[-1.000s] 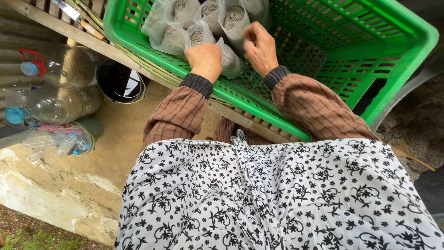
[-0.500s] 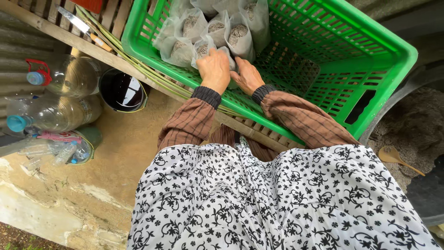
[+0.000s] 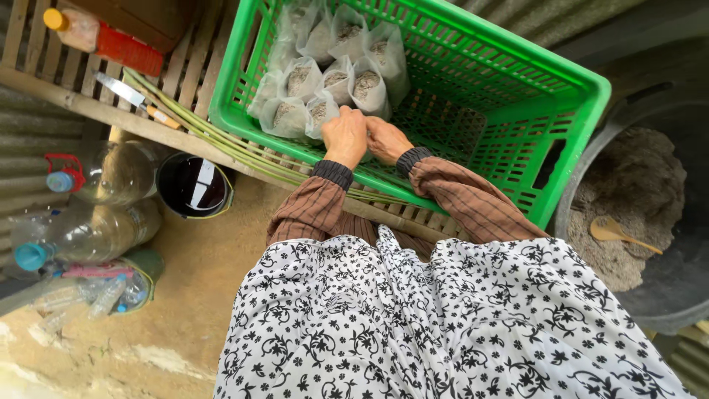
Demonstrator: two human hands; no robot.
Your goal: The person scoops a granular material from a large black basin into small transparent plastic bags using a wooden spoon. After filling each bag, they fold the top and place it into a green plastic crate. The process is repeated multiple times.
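Head view: left hand (image 3: 345, 135) and right hand (image 3: 386, 139) are meeting, fingers curled, over a small clear bag (image 3: 323, 112) inside the green crate (image 3: 473, 52); grip unclear. More filled bags (image 3: 354, 70) are lying just beyond the hands.

We are noting clear plastic bags (image 3: 336, 70) of grey-brown granular fill standing clustered in the far left corner of the green crate (image 3: 517, 111), necks gathered at the top. Our left hand (image 3: 345, 135) and right hand (image 3: 387, 139) are resting on the nearest bag (image 3: 319, 112). A red box (image 3: 127, 50) is lying on the slatted shelf left of the crate.
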